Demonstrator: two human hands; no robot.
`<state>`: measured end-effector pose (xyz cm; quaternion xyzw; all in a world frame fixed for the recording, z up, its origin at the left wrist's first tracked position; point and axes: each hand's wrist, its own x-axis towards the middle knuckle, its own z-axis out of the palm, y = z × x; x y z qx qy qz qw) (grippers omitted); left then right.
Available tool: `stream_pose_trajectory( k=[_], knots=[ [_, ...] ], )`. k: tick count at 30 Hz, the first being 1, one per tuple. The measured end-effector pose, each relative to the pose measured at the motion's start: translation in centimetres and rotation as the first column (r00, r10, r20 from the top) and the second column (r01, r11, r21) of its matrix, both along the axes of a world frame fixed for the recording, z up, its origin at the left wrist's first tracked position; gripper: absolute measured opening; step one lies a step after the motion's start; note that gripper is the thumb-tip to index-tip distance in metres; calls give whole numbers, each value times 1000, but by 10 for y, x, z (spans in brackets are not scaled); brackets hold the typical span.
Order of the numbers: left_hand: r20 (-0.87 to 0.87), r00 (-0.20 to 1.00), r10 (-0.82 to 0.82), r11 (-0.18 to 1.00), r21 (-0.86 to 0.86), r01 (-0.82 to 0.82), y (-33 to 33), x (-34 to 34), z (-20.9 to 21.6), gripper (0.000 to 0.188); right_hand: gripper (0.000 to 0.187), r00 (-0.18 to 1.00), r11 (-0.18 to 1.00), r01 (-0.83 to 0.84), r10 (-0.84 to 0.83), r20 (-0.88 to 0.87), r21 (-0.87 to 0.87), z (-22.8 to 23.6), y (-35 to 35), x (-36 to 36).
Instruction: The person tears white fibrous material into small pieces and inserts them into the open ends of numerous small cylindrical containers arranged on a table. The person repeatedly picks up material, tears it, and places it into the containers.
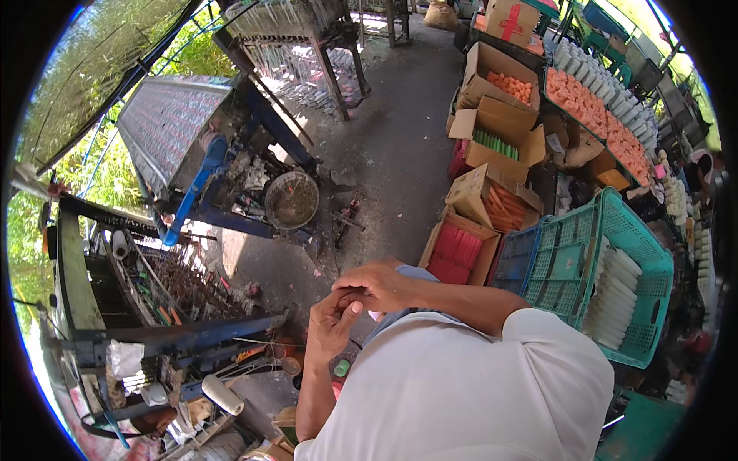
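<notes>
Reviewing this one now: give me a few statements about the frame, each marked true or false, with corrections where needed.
1. The right hand touches the left hand. True.
2. The person wears black on top. False: the shirt is white.
3. A green crate stands to the right of both hands. True.
4. That crate holds orange sticks. False: it holds white sticks.
5. Green sticks are in an open box. True.

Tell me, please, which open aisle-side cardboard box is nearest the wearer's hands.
The box of pink sticks; those of orange sticks, green sticks and orange pieces are farther away.
</notes>
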<state>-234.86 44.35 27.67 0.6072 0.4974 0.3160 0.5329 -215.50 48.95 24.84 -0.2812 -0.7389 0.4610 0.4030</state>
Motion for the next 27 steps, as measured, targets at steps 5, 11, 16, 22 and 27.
stream_pose_trajectory(
  k=[5, 11, 16, 22, 27],
  knots=[
    [103, 992, -75, 995, -54, 80, 106, 26, -16, 34, 38, 992, 991, 122, -123, -29, -52, -16, 84, 37],
    [141, 985, -101, 995, 30, 98, 276, 113, -49, 30, 37, 987, 988, 155, -155, -35, 16, -62, 245, 121],
    [-4, 998, -62, 994, 91, 62, 449, 201, -83, 30, 34, 960, 902, 248, -179, 216, -353, -88, 411, 231],
    [52, 998, -36, 987, -154, 44, 631, 331, -77, 32, 47, 836, 885, 362, -169, 523, -292, -58, 560, 386],
    [-234, 866, -442, 875, 99, 473, 795, 445, -54, 43, 50, 875, 739, 452, -260, 407, -500, -36, 677, 484]
  ],
)
